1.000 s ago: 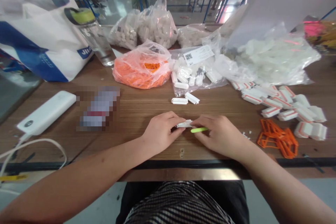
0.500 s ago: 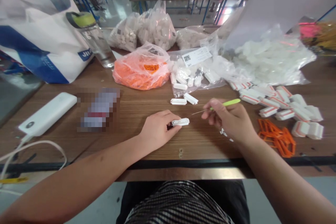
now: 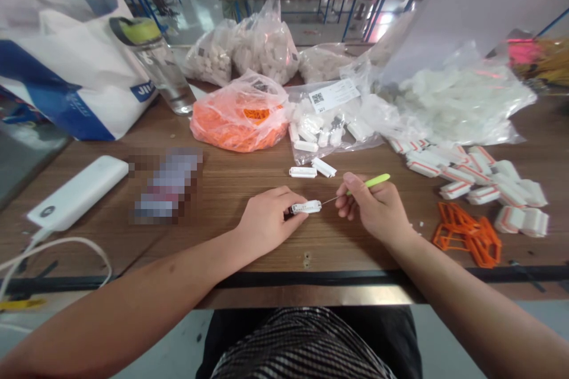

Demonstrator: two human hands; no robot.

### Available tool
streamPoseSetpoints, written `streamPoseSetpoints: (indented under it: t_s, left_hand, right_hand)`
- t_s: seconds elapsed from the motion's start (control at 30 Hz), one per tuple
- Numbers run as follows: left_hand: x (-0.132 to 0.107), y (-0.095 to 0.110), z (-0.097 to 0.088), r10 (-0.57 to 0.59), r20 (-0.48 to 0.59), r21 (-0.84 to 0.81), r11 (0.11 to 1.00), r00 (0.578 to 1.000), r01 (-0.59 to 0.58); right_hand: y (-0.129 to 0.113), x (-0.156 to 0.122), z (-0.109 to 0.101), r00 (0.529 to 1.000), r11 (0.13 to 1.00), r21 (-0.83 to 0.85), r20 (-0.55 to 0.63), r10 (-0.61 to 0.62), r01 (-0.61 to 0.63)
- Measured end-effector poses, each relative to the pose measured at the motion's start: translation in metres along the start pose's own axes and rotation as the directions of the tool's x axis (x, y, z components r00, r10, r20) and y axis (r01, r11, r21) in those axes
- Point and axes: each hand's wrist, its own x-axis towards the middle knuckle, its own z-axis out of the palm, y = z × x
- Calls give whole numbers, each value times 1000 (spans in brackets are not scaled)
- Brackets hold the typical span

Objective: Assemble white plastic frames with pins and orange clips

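Along your wooden table (image 3: 231, 204), your left hand (image 3: 267, 219) pinches the white plastic piece (image 3: 306, 207) steady between thumb and fingers, its right end just at the thin tip of the green-handled pick (image 3: 368, 184), held firmly in your right hand's (image 3: 373, 207) pressed-together fingertips.

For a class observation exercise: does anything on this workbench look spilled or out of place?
Yes: small white bits lie loose on the table beside the right hand. They look spilled or broken off, unlike the stacked white pieces.
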Motion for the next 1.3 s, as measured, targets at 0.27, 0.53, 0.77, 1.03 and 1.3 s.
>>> streamPoseSetpoints:
  t_s: [0.27, 0.53, 0.77, 1.03, 1.3]
  left_hand:
    - [0, 1, -1, -7, 3, 14, 1000, 1000, 7]
    - [0, 0, 0, -11, 4, 23, 1000, 1000, 11]
    - [0, 1, 0, -9, 7, 22, 1000, 1000, 9]
    - [0, 2, -1, -4, 16, 18, 1000, 1000, 4]
    - [0, 1, 0, -7, 13, 8, 1000, 1000, 7]
  right_hand:
    - [0, 0, 1, 1000, 1000, 2, -5, -12, 12]
    - [2, 0, 1, 1000, 1000, 0, -1, -11, 11]
    - [1, 0, 2, 1000, 1000, -5, -4, -12, 11]
    - [1, -3, 3, 1000, 999, -47, -11, -28, 27]
    - [1, -4, 2, 998, 999, -7, -45, -48, 48]
